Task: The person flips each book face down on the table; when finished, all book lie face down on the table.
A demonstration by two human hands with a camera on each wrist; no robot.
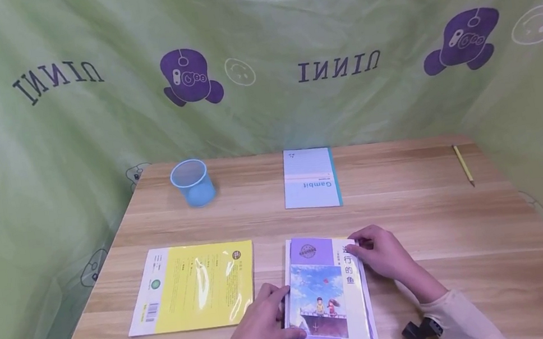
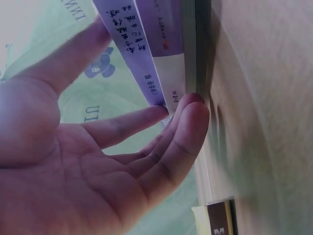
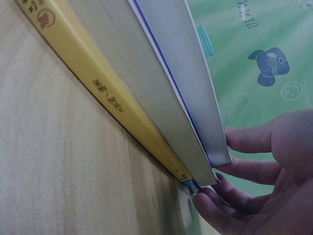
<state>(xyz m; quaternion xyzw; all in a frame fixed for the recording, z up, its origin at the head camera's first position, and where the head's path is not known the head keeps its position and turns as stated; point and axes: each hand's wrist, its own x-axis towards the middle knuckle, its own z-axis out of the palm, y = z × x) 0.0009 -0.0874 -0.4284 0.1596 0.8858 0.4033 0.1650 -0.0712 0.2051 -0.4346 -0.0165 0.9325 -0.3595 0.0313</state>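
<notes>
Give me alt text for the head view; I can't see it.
A person's left hand and right hand hold the edges of a book stack topped in purple and white, on a brown wooden table. A yellow-and-white book lies left of it; farther back are a light-blue round cup, white notepad and yellow pencil.

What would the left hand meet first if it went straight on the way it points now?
The stack of books: the left hand touches its left side, so there seems to be no gap ahead, though how firmly it presses is unclear.
</notes>
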